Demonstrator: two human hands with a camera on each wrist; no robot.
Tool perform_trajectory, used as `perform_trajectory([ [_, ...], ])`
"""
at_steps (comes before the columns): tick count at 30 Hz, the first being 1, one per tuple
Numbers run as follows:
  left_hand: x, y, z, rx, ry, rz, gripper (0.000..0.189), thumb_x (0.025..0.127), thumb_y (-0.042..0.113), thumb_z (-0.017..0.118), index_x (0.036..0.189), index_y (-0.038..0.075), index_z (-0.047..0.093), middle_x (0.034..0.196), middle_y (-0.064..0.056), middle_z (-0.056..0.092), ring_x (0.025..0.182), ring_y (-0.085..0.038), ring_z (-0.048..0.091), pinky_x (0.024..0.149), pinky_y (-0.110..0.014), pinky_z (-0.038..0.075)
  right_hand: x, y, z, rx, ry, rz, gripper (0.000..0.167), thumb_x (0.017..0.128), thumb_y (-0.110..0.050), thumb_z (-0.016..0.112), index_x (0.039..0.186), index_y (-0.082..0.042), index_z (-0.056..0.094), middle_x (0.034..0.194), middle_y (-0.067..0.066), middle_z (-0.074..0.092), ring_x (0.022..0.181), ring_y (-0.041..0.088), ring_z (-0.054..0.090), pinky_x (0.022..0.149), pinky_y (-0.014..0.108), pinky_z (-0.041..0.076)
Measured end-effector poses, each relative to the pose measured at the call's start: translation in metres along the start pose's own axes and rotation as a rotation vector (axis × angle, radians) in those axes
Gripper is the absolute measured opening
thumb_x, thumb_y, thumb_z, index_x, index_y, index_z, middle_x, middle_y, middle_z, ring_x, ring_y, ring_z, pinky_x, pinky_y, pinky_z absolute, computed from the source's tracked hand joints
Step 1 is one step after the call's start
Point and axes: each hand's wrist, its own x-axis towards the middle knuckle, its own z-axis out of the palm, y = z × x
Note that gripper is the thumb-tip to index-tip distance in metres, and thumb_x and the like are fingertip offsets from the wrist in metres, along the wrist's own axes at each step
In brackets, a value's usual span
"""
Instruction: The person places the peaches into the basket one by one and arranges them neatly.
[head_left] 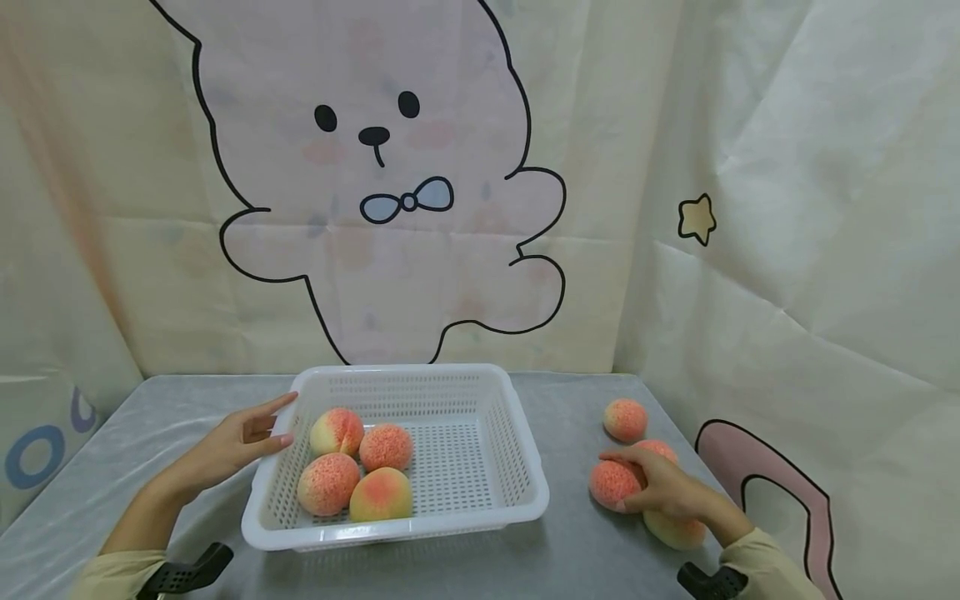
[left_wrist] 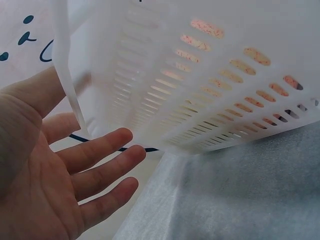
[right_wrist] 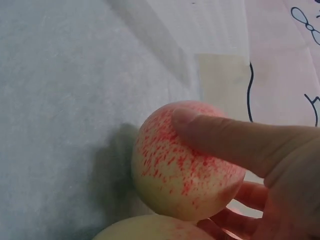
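A white plastic basket (head_left: 525, 454) with slotted walls holds several peaches, among them a speckled peach (head_left: 328, 484) and a smoother yellow-red peach (head_left: 381, 495). At its left rim rests my left hand (head_left: 232, 446), thumb and index tips on the edge; the other fingers (left_wrist: 107, 176) spread straight below the rim. To the right of the basket, my right hand (head_left: 663, 483) grips a red-speckled peach (right_wrist: 170, 160), the thumb across its upper side and the other fingers behind it. Another peach (head_left: 677, 531) lies under that hand, partly covered.
Two more peaches lie beyond the right hand: one peach (head_left: 625, 419) stands apart, and another peach (head_left: 658, 450) is partly hidden by the hand. Grey cloth covers the table (head_left: 577, 558). Printed curtains (head_left: 592, 250) hang behind and at both sides.
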Motion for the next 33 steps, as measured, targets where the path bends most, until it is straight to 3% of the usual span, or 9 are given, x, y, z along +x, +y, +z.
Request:
perform_trajectory([
  [6, -0.002, 0.001, 0.001, -0.001, 0.004, -0.006, 0.084, 0.099, 0.034, 0.062, 0.163, 0.007, 0.015, 0.152, -0.034, 0.042, 0.121, -0.040, 0.064, 0.089, -0.054, 0.059, 0.000, -0.002, -0.005, 0.113, 0.008, -0.050, 0.065, 0.084, -0.005, 0.077, 0.140, 0.012, 0.048, 0.143, 0.043, 0.042, 0.108, -0.003, 0.057, 0.081, 0.020, 0.053],
  [9, -0.001, 0.001, 0.000, -0.008, -0.003, -0.005, 0.083, 0.100, 0.033, 0.062, 0.162, 0.006, 0.015, 0.152, -0.035, 0.042, 0.123, -0.041, 0.063, 0.089, -0.054, 0.058, 0.001, -0.001, -0.009, 0.155, 0.003, -0.011, 0.066, 0.085, -0.005, 0.075, 0.143, 0.010, 0.046, 0.147, 0.043, 0.038, 0.106, -0.002, 0.059, 0.077, 0.024, 0.055],
  [16, 0.000, 0.001, 0.000, -0.021, -0.009, -0.003, 0.083, 0.100, 0.032, 0.062, 0.162, 0.006, 0.014, 0.153, -0.035, 0.041, 0.123, -0.040, 0.063, 0.090, -0.053, 0.058, 0.009, -0.005, -0.012, 0.143, 0.049, 0.015, 0.065, 0.092, -0.013, 0.073, 0.148, 0.004, 0.044, 0.143, 0.037, 0.047, 0.106, 0.001, 0.061, 0.080, 0.025, 0.055],
  [24, 0.001, 0.001, 0.000, -0.029, -0.008, -0.008, 0.082, 0.100, 0.032, 0.062, 0.163, 0.008, 0.016, 0.152, -0.034, 0.043, 0.123, -0.038, 0.063, 0.090, -0.053, 0.058, 0.025, -0.018, -0.012, 0.170, 0.129, -0.092, 0.062, 0.092, -0.005, 0.072, 0.145, 0.010, 0.044, 0.139, 0.035, 0.046, 0.104, 0.000, 0.064, 0.082, 0.024, 0.056],
  [33, 0.001, 0.001, -0.001, -0.019, 0.003, -0.008, 0.082, 0.100, 0.032, 0.063, 0.162, 0.007, 0.016, 0.151, -0.034, 0.044, 0.122, -0.038, 0.063, 0.090, -0.052, 0.058, 0.045, -0.035, -0.011, 0.175, 0.172, -0.026, 0.066, 0.091, -0.011, 0.075, 0.149, -0.002, 0.046, 0.134, 0.027, 0.059, 0.098, 0.010, 0.068, 0.079, 0.029, 0.058],
])
